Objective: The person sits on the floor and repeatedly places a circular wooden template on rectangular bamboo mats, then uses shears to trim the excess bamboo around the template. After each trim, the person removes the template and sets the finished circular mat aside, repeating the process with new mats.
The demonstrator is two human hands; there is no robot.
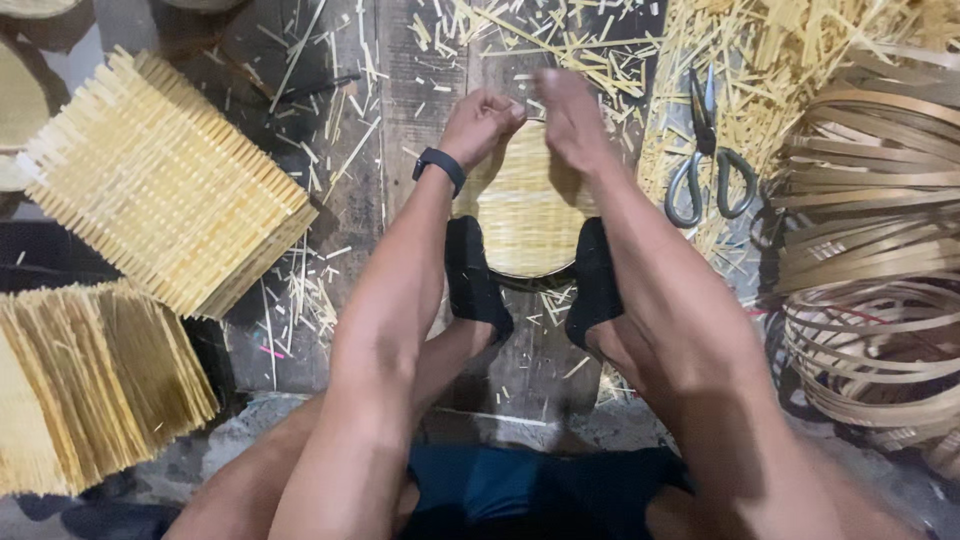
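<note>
Woven bamboo round [528, 215], both hands gripping, dark plank floor [390, 180], scattered splints [560, 40]

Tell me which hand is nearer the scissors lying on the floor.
Right. The right hand grips the woven piece's top edge, just left of the scissors; the left hand, with a wristband, is farther left.

Woven disc [525, 215]: pale yellow, fine horizontal weave, dark rim at the lower edge. Mat [165, 180]: light straw, ribbed in parallel slats. Stack [85, 385]: golden, striped by thin edges. Hoops [870, 260]: tan, some pale. Scissors [708, 150]: grey metal. Wristband [440, 165]: black. Socks [475, 285]: black. Shorts [540, 495]: dark blue. Floor [400, 130]: dark grey-brown boards, flecked with yellow offcuts.
</note>
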